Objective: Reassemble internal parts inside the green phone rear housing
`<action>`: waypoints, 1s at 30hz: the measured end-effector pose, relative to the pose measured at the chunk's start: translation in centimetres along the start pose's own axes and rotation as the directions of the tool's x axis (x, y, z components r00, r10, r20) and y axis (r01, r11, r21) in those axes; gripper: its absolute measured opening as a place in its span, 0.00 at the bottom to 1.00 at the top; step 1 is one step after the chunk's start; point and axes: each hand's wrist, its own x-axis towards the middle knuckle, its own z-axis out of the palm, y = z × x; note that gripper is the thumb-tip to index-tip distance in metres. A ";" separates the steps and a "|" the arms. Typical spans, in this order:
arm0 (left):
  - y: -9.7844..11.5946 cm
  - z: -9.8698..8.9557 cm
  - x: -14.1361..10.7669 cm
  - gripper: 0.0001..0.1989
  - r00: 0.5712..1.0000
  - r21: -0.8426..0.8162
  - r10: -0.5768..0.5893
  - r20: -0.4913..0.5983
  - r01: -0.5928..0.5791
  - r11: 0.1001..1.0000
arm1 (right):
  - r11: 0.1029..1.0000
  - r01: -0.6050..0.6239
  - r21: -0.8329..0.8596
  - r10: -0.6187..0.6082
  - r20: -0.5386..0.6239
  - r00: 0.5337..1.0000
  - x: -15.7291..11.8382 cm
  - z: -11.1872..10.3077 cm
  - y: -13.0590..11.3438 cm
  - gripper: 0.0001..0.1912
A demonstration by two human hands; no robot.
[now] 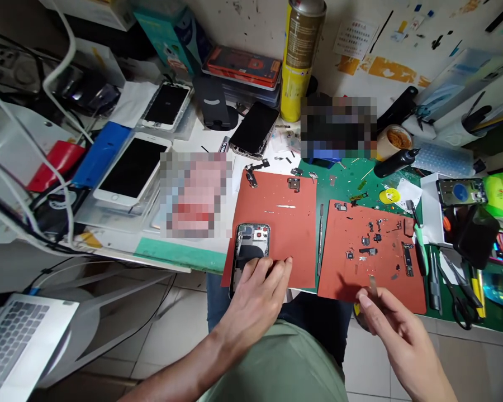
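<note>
An opened smartphone (pixel 250 240) with its inner parts showing lies on the left red mat (pixel 295 234), its lower end over the mat's front edge. My left hand (pixel 260 290) rests against the phone's right side with bent fingers drawn together. A dark patch shows between those fingers, and what they hold is hidden. At the front of the right red mat (pixel 333 251), thumb and fingers of my right hand (pixel 402 326) pinch a thin, flat metal tool (pixel 373 286), tip upward. Several small phone parts (pixel 369 251) lie scattered beyond it.
A metal spudger (pixel 321 240) lies between the mats. Scissors (pixel 463 310), a brush (pixel 419 237) and other tools line the right side. White phone (pixel 129 167) and black phone (pixel 255 128) sit behind left. A tall spray can (pixel 302 61) stands at the back. Two areas are pixelated.
</note>
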 end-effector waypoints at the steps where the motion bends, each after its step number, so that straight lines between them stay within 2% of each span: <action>1: 0.0 0.1 0.0 0.21 1.000 -0.017 -0.003 -0.018 0.003 1.000 | 0.999 -0.036 0.022 0.036 0.001 0.999 -0.1 -0.4 0.6 0.23; 4: 0.0 0.4 -0.2 0.20 0.999 -0.060 -0.023 -0.047 0.020 0.998 | 0.990 -0.132 0.046 0.129 0.053 0.990 -0.1 -1.6 2.3 0.23; 10: 0.1 0.5 -0.4 0.21 0.998 -0.101 -0.041 -0.055 0.035 0.994 | 0.980 -0.194 -0.034 0.196 0.052 0.979 0.4 -2.3 3.8 0.24; 21: -0.2 0.5 -0.2 0.21 0.998 -0.112 -0.042 -0.051 0.036 0.993 | 0.977 -0.212 -0.020 0.212 0.025 0.977 -0.4 -1.1 0.0 0.25; 26: -0.2 0.2 -0.1 0.22 0.999 -0.089 -0.038 -0.027 0.035 0.995 | 0.978 -0.198 0.067 0.198 0.007 0.980 -0.2 -1.7 2.2 0.24; 30: -0.4 0.5 -0.5 0.22 0.999 -0.096 -0.020 -0.035 0.017 0.995 | 0.989 -0.100 0.110 0.106 -0.055 0.993 -0.1 -2.7 4.0 0.27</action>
